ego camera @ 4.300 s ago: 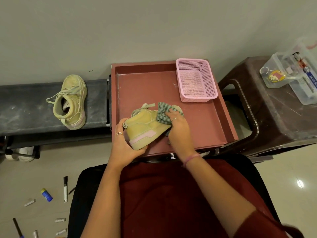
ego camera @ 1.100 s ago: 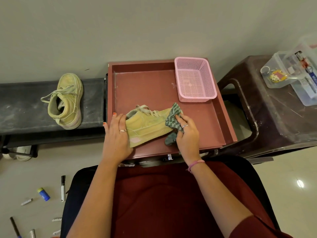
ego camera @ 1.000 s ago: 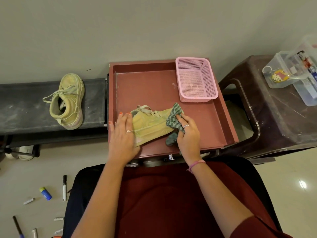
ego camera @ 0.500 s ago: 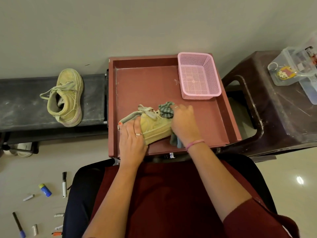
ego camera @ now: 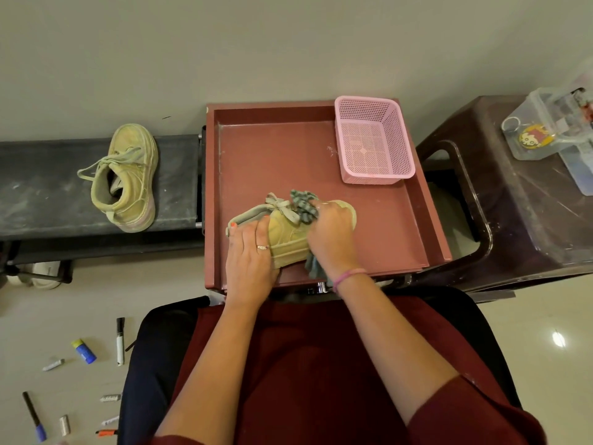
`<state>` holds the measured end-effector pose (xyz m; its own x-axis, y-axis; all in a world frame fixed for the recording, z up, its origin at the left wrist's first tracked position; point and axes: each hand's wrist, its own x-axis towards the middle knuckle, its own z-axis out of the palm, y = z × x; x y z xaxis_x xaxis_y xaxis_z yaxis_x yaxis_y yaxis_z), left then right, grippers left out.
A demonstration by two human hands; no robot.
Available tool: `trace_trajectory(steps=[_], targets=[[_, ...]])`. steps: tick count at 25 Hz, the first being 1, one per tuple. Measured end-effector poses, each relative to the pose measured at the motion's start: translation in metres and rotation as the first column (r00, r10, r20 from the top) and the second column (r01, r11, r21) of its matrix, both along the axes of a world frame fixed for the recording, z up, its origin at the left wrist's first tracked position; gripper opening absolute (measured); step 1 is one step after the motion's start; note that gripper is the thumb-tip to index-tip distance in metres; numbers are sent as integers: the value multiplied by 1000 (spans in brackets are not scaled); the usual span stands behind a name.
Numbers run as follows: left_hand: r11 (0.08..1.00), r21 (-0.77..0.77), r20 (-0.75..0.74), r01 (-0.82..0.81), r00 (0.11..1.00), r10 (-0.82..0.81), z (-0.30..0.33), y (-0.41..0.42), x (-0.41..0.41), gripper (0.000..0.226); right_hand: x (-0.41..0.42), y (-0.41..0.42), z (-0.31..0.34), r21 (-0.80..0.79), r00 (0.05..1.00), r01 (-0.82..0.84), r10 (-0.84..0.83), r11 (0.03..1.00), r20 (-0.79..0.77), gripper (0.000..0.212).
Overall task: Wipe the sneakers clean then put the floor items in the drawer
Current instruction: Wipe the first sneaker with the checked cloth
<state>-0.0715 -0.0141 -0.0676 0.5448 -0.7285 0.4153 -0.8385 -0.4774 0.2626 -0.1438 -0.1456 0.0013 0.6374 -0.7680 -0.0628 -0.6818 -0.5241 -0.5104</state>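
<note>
A yellow-green sneaker (ego camera: pixel 287 234) lies on its side in the open reddish-brown drawer (ego camera: pixel 276 162), near its front edge. My left hand (ego camera: pixel 248 252) rests on the heel end and holds it down. My right hand (ego camera: pixel 330 234) grips a green checked cloth (ego camera: pixel 303 207) and presses it against the sneaker's toe half. The second sneaker (ego camera: pixel 126 178) sits upright on the dark bench (ego camera: pixel 38 187) to the left. Several markers and small items lie on the floor at lower left, among them a white marker (ego camera: pixel 119 342) and a blue glue stick (ego camera: pixel 84 351).
A pink mesh basket (ego camera: pixel 372 139) stands in the drawer's back right corner. A dark brown plastic stool (ego camera: pixel 519 213) at the right carries clear containers (ego camera: pixel 552 130). My lap in dark red cloth fills the foreground, on a black chair.
My right hand has moved the cloth leftward, from the toe tip to over the sneaker's upper. My left hand shifted slightly on the heel end. The sneaker stays in the drawer.
</note>
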Motion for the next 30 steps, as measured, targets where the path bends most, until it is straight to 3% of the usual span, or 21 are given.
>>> trace_trajectory(steps=[3, 5, 8, 12, 15, 18, 21, 23, 26, 28, 30], targets=[[999, 11, -18, -34, 999, 34, -1, -2, -1, 78, 3, 26, 2, -80, 981, -152, 160, 985, 108, 43], [999, 9, -1, -31, 1000, 31, 0, -2, 0, 79, -10, 12, -1, -151, 973, -228, 232, 962, 5, 43], [999, 38, -17, -24, 1000, 24, 4, 0, 1, 82, -11, -8, 1, -184, 971, -172, 135, 968, -197, 39], [998, 61, -63, -15, 998, 19, 5, -1, 2, 81, -18, 31, -1, -335, 973, -230, 208, 914, -100, 31], [999, 38, -40, -5, 999, 7, 6, 0, 2, 75, -48, 20, -12, -377, 940, -334, 276, 864, -200, 41], [999, 43, -40, -10, 999, 11, 5, -3, 2, 73, -43, -18, -11, -473, 936, -271, 115, 838, -333, 24], [998, 54, -40, -16, 999, 18, 3, -1, 1, 72, -18, -26, -6, -376, 937, -164, 24, 912, -349, 25], [998, 60, -36, -26, 999, 28, 4, -1, -1, 74, -15, -10, -7, -302, 934, -237, 131, 923, -333, 33], [997, 63, -39, -33, 999, 36, 6, -6, -2, 77, -33, -14, -3, -319, 888, -410, 294, 855, -353, 28], [996, 77, -38, -34, 999, 37, 5, -6, 0, 76, -37, -44, -12, -376, 894, -389, 245, 841, -376, 29], [996, 90, -32, -29, 999, 32, 3, -3, 4, 74, -33, -63, -23, -340, 934, -220, 97, 914, -344, 28]])
